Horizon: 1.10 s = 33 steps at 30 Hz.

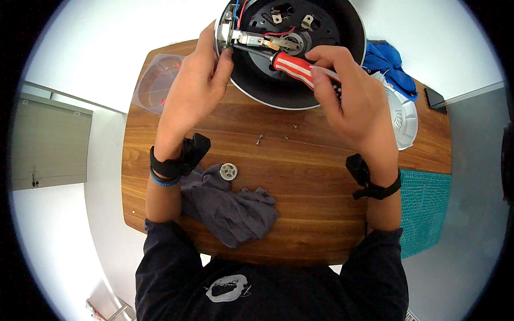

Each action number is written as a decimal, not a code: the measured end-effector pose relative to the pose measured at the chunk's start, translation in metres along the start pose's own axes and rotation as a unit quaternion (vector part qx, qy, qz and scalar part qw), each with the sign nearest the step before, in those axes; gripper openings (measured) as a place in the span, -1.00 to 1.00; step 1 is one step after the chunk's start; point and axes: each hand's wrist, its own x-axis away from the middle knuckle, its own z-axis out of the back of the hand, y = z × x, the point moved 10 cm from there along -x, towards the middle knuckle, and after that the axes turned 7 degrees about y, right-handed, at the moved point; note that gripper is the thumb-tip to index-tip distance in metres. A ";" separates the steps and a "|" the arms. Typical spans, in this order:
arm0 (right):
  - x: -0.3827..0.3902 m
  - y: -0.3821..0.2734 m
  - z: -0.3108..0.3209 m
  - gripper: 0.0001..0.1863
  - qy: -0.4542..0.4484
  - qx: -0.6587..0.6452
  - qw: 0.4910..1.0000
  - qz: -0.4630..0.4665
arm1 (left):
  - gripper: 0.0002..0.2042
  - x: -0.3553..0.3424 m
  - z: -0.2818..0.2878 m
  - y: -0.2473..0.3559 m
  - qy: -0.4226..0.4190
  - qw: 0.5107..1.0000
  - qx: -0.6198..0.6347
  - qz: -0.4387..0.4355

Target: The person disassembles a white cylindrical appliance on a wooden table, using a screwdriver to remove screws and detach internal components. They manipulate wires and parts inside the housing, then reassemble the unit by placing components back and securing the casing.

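A round black appliance housing [337, 37] lies open at the top of the view, showing a metal plate, red and blue wires and a metal bracket [247, 38]. My left hand [198, 85] grips its left rim, thumb by the bracket. My right hand [350, 99] is closed on a red-and-white screwdriver [292, 67], whose shaft points left to the bracket's lower end beside my left thumb; I cannot make out exactly what the tip touches. Several small screws [259, 139] lie on the wood below the housing.
The wooden table [316, 203] holds a clear plastic container [150, 85] at left, a grey cloth [230, 214] with a white round part [228, 171] near it, and at right a blue cloth [388, 61], white plastic part [404, 117], dark phone [435, 100] and green mat [423, 214].
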 end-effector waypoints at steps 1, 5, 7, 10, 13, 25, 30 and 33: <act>-0.002 -0.004 0.001 -0.71 0.007 0.005 1.000 0.029 | -0.47 0.000 0.000 0.000 -0.001 1.000 0.000 0.000; -0.004 -0.013 0.003 -0.68 -0.004 -0.019 0.997 0.076 | -0.48 -0.001 0.001 -0.003 -0.004 1.000 -0.005 0.003; -0.005 -0.020 0.005 -0.64 0.003 -0.004 0.990 0.140 | -0.48 -0.001 0.001 -0.003 -0.005 1.000 -0.006 0.004; -0.005 -0.017 0.003 -0.60 -0.001 -0.005 0.988 0.154 | -0.48 0.000 0.002 0.000 -0.007 1.000 -0.009 0.005; -0.004 -0.010 0.002 -0.63 -0.002 -0.023 0.995 0.100 | -0.48 0.000 0.002 0.001 -0.009 1.000 -0.007 -0.001; -0.002 -0.017 0.004 -0.66 -0.035 0.021 0.996 0.085 | -0.48 -0.002 0.000 -0.001 -0.011 1.000 0.006 -0.001; -0.002 -0.016 0.002 -0.59 -0.022 0.001 0.993 0.112 | -0.47 -0.002 0.000 -0.004 -0.006 1.000 0.006 -0.022; -0.002 -0.009 0.000 -0.64 -0.033 -0.019 0.998 0.057 | -0.46 -0.002 0.000 -0.001 -0.012 1.000 -0.006 -0.011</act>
